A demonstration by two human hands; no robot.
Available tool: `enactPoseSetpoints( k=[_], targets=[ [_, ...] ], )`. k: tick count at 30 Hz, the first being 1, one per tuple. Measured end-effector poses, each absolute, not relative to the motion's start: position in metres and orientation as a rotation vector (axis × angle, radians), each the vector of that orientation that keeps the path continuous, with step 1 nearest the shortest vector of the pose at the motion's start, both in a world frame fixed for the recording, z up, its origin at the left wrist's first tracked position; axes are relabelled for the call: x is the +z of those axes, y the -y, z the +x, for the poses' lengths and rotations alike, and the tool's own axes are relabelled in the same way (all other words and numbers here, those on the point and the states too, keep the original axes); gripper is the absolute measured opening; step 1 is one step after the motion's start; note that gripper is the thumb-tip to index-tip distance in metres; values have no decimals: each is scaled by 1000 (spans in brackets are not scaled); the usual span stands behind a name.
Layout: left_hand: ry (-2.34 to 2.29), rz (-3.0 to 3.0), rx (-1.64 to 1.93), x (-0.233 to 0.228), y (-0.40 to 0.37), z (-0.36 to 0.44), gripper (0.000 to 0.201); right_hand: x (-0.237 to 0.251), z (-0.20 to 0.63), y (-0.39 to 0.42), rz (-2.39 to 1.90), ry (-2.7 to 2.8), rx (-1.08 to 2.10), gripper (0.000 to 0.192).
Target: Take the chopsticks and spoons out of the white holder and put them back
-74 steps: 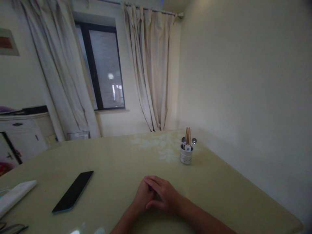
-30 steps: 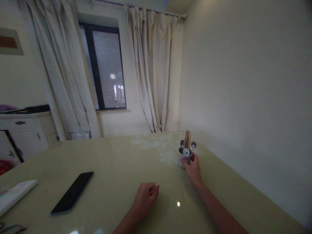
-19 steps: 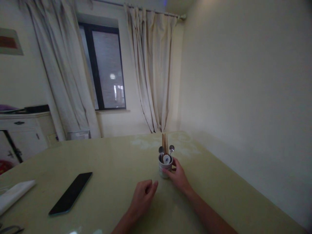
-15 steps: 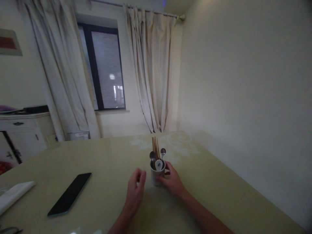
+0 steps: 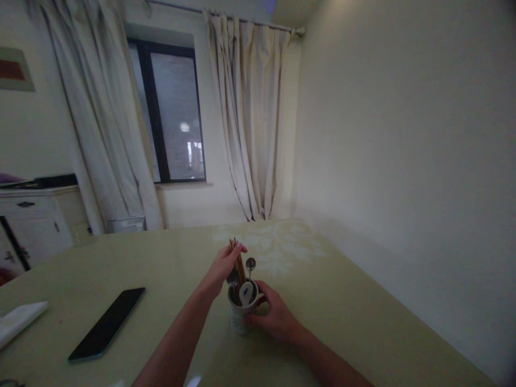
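Chopsticks (image 5: pixel 241 266) are stood in the mug (image 5: pixel 238 318), long axis near upright, tops tipped left. Upper ends are loosely ringed by the left hand (image 5: pixel 222 266), the nearer one; firm pinch can't be confirmed. Mug is held from its right by the right hand (image 5: pixel 276 318), fingers half-curled at the handle.

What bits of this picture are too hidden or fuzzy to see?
In the head view:
Lower ends of the chopsticks: hidden inside the cup.
Whether the left hand has closed on them: too small and blurred.
Cup's right side: partly covered by the right hand.
White object: cut off by the left edge.
Wall picture: blurred, cut off there too.
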State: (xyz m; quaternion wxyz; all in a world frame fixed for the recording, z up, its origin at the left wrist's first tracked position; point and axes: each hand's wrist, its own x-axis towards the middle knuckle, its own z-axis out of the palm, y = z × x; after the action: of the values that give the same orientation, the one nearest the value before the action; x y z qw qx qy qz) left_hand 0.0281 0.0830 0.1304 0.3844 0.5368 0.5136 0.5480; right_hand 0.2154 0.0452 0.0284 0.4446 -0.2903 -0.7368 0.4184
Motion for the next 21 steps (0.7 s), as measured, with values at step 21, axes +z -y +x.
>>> enactPoseSetpoints(
  k=[21],
  targets=[
    [-616, 991, 2467, 268, -19, -21, 44, 23, 214, -50, -776, 1799, 1104, 79]
  ],
)
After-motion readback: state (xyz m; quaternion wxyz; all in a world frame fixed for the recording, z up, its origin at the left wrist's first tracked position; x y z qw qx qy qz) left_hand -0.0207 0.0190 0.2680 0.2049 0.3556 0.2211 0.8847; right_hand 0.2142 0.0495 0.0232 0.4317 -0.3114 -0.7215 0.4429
